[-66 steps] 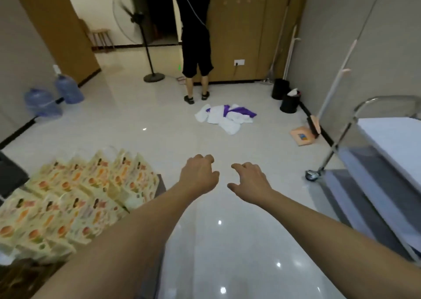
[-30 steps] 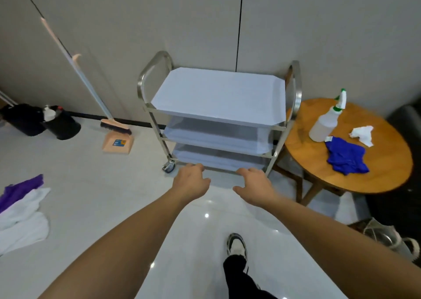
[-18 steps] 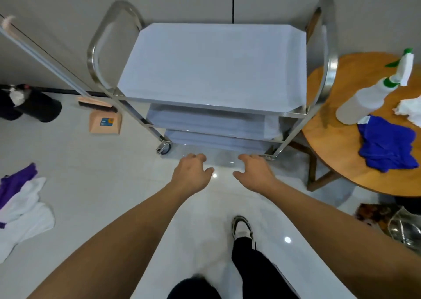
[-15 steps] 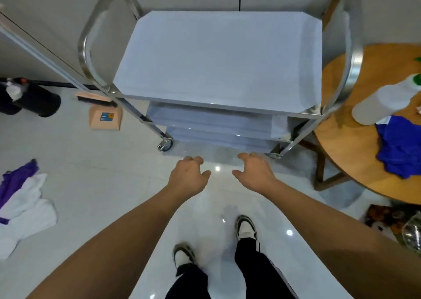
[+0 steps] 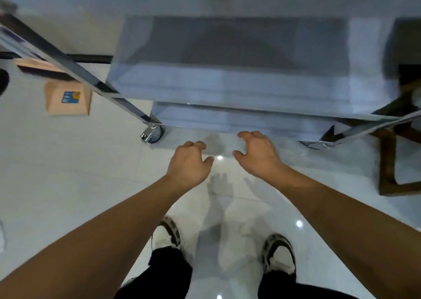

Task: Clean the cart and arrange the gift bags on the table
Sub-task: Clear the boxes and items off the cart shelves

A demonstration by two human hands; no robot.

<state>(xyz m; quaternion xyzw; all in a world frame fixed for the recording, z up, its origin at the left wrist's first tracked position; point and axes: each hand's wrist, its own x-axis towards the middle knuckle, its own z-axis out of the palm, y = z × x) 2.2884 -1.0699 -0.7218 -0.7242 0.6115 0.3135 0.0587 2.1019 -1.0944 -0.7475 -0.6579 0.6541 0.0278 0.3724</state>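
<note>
Two shoes [image 5: 279,253] stand on the glossy floor [image 5: 68,173]. Above them the left hand [image 5: 188,163] and right hand [image 5: 257,154] hover apart, fingers loosely curled, holding nothing. Just beyond the fingertips stands the blurred cart [image 5: 227,88], its near bottom edge closest.

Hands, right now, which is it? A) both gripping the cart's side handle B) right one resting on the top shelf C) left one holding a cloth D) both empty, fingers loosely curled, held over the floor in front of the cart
D: the left hand and right hand hold nothing and hang over the floor just short of the cart.
</note>
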